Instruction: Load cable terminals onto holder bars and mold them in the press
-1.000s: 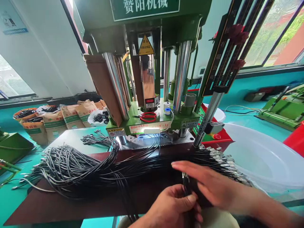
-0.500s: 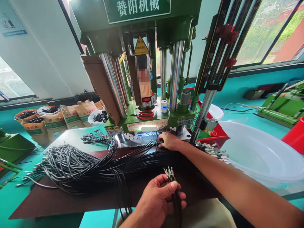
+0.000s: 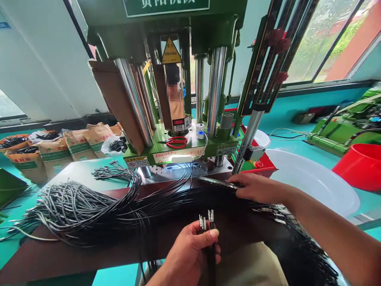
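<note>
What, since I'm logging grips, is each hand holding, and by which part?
The left hand holds black cables just below their metal tips. The right hand appears to grip a slim metallic bar by its right end; its exact identity is unclear.

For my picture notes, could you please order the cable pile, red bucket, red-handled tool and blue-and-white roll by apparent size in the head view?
Cable pile
Red bucket
Red-handled tool
Blue-and-white roll
</note>
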Demonstrator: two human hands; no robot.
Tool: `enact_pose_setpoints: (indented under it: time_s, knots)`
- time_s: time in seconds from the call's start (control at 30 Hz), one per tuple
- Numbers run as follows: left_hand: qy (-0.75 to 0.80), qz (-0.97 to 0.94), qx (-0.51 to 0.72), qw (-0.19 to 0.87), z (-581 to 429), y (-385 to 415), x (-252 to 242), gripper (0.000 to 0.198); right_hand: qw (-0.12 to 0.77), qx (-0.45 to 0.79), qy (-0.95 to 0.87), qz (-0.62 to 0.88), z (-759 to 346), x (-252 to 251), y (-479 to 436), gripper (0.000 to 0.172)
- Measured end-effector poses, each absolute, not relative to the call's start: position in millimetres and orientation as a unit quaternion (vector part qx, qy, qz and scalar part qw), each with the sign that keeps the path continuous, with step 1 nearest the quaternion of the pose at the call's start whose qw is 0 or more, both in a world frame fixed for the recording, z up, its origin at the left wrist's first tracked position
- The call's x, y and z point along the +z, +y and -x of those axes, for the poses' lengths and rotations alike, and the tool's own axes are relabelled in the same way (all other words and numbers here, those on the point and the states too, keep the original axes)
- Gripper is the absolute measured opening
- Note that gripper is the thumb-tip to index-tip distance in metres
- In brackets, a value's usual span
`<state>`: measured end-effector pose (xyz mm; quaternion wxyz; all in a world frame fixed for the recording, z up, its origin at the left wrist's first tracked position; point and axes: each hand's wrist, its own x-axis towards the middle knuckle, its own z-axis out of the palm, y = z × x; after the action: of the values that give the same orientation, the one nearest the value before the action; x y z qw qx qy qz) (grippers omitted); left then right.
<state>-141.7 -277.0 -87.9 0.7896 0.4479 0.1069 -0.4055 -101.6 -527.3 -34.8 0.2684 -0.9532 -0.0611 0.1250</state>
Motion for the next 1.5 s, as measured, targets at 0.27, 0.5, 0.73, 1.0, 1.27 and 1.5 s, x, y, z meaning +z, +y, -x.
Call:
enact_pose_setpoints:
  time_s: [0.27, 0.5, 0.73, 1.0, 1.27, 1.5]
  knots:
    - [0.091, -0.479, -0.421, 0.765, 140, -278, -89, 0.029, 0.713, 0.058, 0.111, 0.69, 192, -109, -493, 0.054]
    - [0.07, -0.566, -0.361, 0.738, 140, -281, -91, 0.029, 0.75, 0.0, 0.056, 0.66, 171, -115, -441, 0.045]
    - [0.061, -0.591, -0.36, 0.719, 142, -280, -95, 0.026, 0.743, -0.011, 0.04, 0.669, 160, -108, -426, 0.044]
    - [0.054, -0.598, -0.361, 0.714, 143, -283, -92, 0.025, 0.747, -0.004, 0.036, 0.663, 158, -109, -427, 0.041]
    - [0.055, -0.593, -0.358, 0.719, 142, -284, -93, 0.025, 0.726, -0.008, 0.023, 0.687, 160, -108, -426, 0.039]
    - [0.055, -0.594, -0.351, 0.722, 141, -285, -95, 0.026, 0.697, -0.038, 0.016, 0.715, 160, -112, -422, 0.036]
